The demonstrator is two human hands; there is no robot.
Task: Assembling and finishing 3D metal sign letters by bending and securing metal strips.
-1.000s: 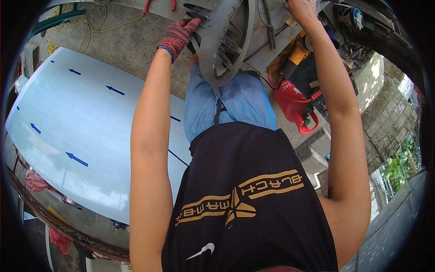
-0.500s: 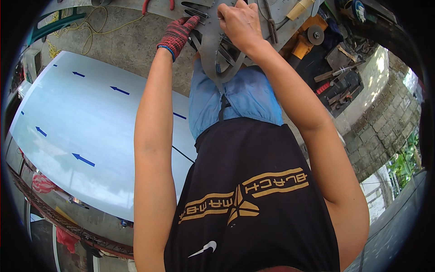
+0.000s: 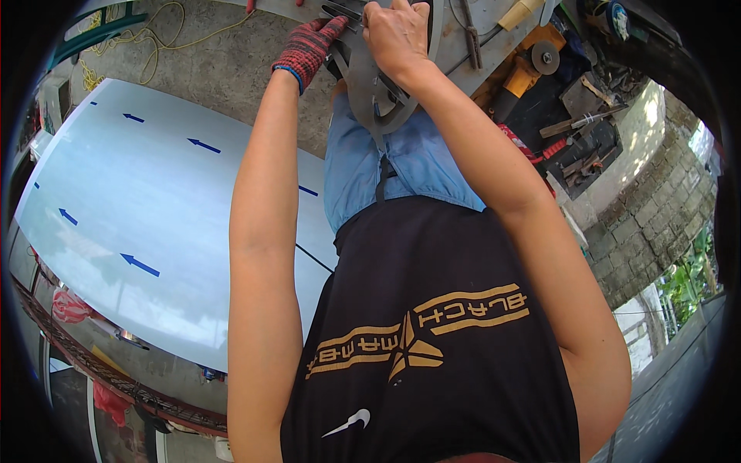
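A grey sheet-metal piece (image 3: 361, 83) with a rounded near end and dark slots stands at the top of the view, close against the blue shorts. My left hand (image 3: 311, 49), in a red and black knitted glove, grips its left side near several dark metal fins (image 3: 342, 9). Bare and closed, my right hand (image 3: 396, 40) presses over the piece from the right. Its fingers hide whatever is pinched in them. The far end of the piece runs out of the frame.
A grey worktop (image 3: 494, 48) carries a wooden-handled tool (image 3: 519, 14) and a metal bar (image 3: 472, 48). To the right lie a yellow angle grinder (image 3: 525, 73) and a tray of tools (image 3: 587, 166). A pale car panel with blue arrows (image 3: 162, 185) fills the left; a yellow cord (image 3: 158, 54) lies beyond.
My right hand has shifted a little left over the metal piece. My left hand has moved slightly right, keeping to the piece's left side. The metal piece has tilted a little.
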